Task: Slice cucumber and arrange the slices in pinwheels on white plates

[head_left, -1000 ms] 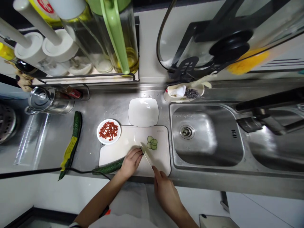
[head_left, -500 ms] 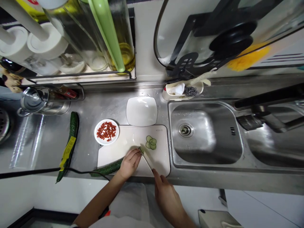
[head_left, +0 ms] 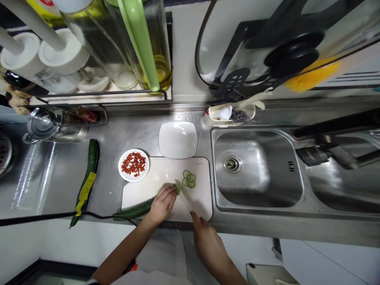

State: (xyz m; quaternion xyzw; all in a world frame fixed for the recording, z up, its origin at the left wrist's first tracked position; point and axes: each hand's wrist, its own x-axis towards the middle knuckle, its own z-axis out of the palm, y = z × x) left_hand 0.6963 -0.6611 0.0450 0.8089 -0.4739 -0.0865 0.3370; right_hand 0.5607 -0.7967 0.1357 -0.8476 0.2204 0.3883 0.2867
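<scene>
A white cutting board (head_left: 166,170) lies on the steel counter. My left hand (head_left: 162,206) is closed over a green cucumber (head_left: 135,210), whose left part sticks out over the board's lower left corner. In my right hand (head_left: 204,235) is the handle of a knife (head_left: 184,199); its blade rests at the cucumber's cut end, beside my left fingertips. Several thin cucumber slices (head_left: 189,179) lie in a small cluster on the board, right of the blade.
A white dish of red berries (head_left: 121,177) overlaps the board's upper left corner. Behind the board stands a white square plate (head_left: 178,139). A second cucumber with a yellow label (head_left: 91,158) lies left. The sink (head_left: 255,170) is right; a dark cable (head_left: 103,216) crosses the counter's front edge.
The whole view has shifted very slightly. The blade looks tilted a little differently at the cucumber's end; both hands keep nearly the same place and hold.
</scene>
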